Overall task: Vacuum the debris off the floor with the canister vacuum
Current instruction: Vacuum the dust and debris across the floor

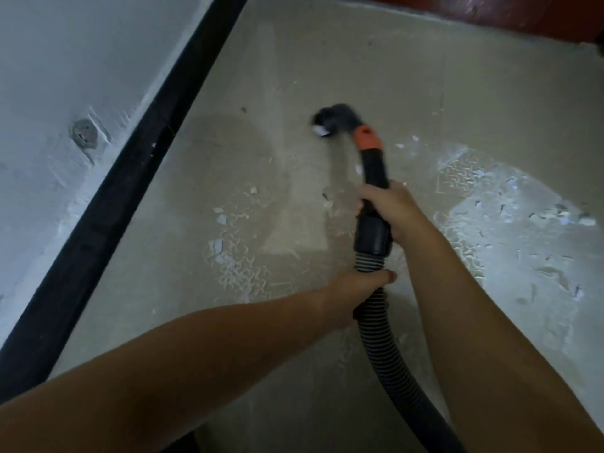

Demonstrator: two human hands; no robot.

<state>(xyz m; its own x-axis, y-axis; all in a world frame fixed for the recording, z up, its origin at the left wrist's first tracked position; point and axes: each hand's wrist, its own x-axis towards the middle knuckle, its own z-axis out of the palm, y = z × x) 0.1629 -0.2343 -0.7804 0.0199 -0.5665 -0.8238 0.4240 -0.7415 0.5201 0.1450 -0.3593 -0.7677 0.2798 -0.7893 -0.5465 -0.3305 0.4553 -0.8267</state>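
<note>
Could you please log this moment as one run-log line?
right hand: grips black vacuum wand | left hand: grips ribbed hose | nozzle: at white debris chip

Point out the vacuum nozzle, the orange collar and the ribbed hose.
vacuum nozzle (333, 117): head view, on its dark angled head.
orange collar (368, 138): head view, on its front face.
ribbed hose (384, 348): head view, mid-length below the hands.

The floor (327, 76) looks like matt, dusty concrete, strewn with chalky white debris (228, 256). The ribbed hose (385, 348) and smooth handle tube (376, 204) are black plastic; the collar (368, 137) is orange plastic. The wall (65, 76) is rough, pale plaster.
</note>
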